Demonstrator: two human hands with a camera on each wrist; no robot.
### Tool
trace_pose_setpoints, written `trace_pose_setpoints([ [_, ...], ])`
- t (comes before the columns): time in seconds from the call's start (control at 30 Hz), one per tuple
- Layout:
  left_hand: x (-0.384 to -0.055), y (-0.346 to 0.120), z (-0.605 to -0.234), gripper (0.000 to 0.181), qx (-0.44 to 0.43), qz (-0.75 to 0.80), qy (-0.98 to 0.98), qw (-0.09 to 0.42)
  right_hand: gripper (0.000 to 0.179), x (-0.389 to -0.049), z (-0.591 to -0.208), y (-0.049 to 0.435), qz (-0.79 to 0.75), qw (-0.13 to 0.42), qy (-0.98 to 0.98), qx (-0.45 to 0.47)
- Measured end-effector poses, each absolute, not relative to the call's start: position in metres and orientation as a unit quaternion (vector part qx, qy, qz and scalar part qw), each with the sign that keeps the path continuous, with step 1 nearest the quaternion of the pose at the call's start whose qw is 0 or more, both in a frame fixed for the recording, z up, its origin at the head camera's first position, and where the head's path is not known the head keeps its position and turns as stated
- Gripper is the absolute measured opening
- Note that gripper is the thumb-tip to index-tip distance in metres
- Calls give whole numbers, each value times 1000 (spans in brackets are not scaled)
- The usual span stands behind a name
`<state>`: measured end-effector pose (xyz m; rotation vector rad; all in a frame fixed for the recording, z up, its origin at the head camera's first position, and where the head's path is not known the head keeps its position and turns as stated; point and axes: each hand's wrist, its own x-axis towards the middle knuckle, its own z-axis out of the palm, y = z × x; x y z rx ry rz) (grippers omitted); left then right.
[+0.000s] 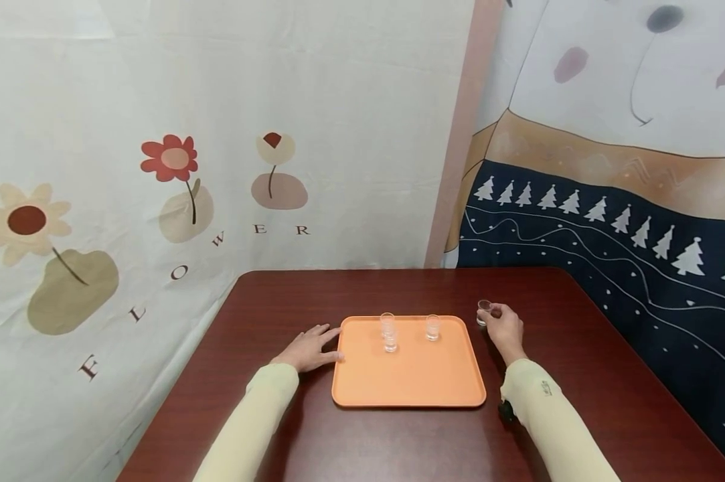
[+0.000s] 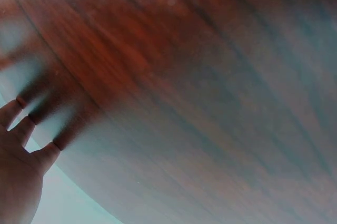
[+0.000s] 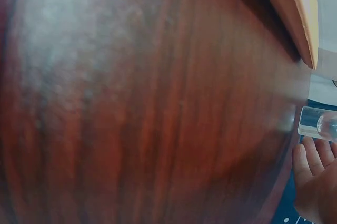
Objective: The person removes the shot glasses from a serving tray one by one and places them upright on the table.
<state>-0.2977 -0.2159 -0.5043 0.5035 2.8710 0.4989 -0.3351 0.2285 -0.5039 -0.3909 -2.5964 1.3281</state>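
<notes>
My right hand [image 1: 507, 333] is beyond the right edge of the orange tray [image 1: 410, 385], with thumb and fingers pinching a small clear shot glass [image 1: 483, 321] that stands upright close over the table. In the right wrist view, the fingertips meet the side of this glass [image 3: 310, 123]. My left hand [image 1: 309, 348] lies with spread fingers at the tray's left rim, its thumb and forefinger touching the edge. On the tray, two shot glasses [image 1: 390, 344] stand one in front of the other left of centre; another shot glass [image 1: 432, 329] stands to their right.
The tray lies on a dark reddish-brown wooden table [image 1: 410, 445]. A white cloth with printed flowers [image 1: 362, 134] hangs behind and to the left; a dark blue cloth with white trees [image 1: 609, 261] hangs at the right. Something small and black [image 1: 506, 411] sits under the right sleeve.
</notes>
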Motion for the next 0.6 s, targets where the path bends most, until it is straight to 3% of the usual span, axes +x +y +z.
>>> trace_pose_setpoints([
  [0.33,-299,-217,-505,76,169,161,968,94,66,-331,-506,229,469,70,-872,-124],
  [0.6,-297,-217,-503,77,169,160,968,92,78,-328,-498,232,481,76,-865,-118],
])
